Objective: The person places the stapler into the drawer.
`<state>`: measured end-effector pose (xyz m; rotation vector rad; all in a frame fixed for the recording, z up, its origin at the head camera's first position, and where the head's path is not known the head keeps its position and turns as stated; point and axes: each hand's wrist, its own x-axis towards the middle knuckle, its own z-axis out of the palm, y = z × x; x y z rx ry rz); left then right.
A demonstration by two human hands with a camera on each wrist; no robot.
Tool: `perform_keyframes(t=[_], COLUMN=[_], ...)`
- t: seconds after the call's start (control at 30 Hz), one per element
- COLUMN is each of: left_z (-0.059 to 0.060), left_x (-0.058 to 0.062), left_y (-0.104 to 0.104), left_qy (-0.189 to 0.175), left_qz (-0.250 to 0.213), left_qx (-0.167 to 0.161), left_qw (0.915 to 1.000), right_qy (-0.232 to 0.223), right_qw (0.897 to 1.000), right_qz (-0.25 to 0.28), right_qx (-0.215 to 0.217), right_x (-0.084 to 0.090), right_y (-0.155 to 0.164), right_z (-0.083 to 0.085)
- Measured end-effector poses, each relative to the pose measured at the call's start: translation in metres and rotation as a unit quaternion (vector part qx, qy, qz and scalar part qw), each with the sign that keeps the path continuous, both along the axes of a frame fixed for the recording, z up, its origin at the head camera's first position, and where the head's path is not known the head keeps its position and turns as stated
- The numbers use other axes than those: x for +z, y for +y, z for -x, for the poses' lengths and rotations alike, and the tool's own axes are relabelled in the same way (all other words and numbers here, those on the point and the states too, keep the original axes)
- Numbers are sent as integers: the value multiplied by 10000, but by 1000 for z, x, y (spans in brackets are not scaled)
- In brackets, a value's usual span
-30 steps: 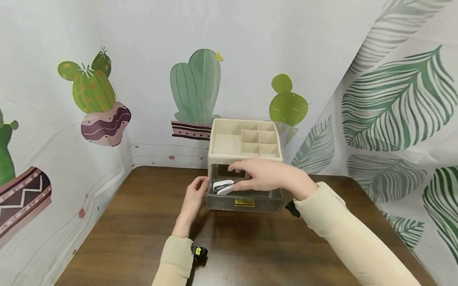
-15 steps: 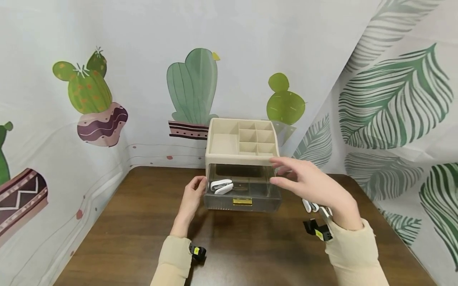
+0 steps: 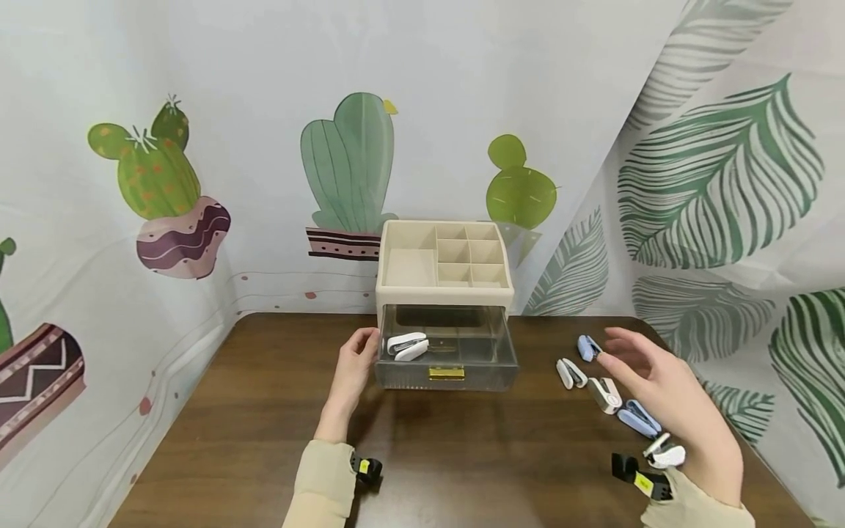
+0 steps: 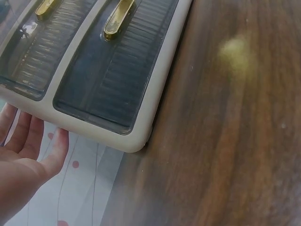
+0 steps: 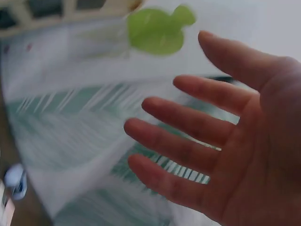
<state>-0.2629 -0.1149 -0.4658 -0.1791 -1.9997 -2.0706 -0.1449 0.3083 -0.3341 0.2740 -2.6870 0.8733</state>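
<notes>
A cream desktop organizer stands on the table with its clear upper drawer pulled out. Inside the drawer, at its left, lies a white mini stapler. My left hand rests its fingertips against the organizer's left side; the left wrist view shows the fingers extended along the cream frame. My right hand hovers at the right with spread fingers and holds nothing. Below and beside it lie more mini staplers: a blue one, white ones and another blue one.
The organizer's top has one large compartment and several small ones. A lower closed drawer with a gold handle shows in the left wrist view. A printed cloth hangs behind the wooden table.
My right hand has left the drawer and moved right, over the loose staplers. The white stapler stays in the drawer. My left hand keeps its place at the organizer's side.
</notes>
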Motion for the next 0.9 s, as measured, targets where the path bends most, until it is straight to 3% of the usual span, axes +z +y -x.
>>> perform_keyframes(t=[0.17, 0.3, 0.53, 0.9], left_z=[-1, -3, -23, -26], left_x=[2, 6, 31, 30], left_y=[-1, -3, -2, -2], left_qy=[-83, -165, -91, -99], left_qz=[18, -43, 122, 100], left_qx=[5, -65, -71, -25], left_qw=[10000, 9998, 9999, 9999], right_qy=[-253, -756, -1598, -2666], right_qw=[9974, 9934, 9823, 9548], right_qz=[-333, -395, -452, -626], right_qx=[-592, -765, -869, -1154], right_x=[-27, -47, -75, -116], right_y=[27, 47, 74, 101], right_z=[0, 0, -1, -8])
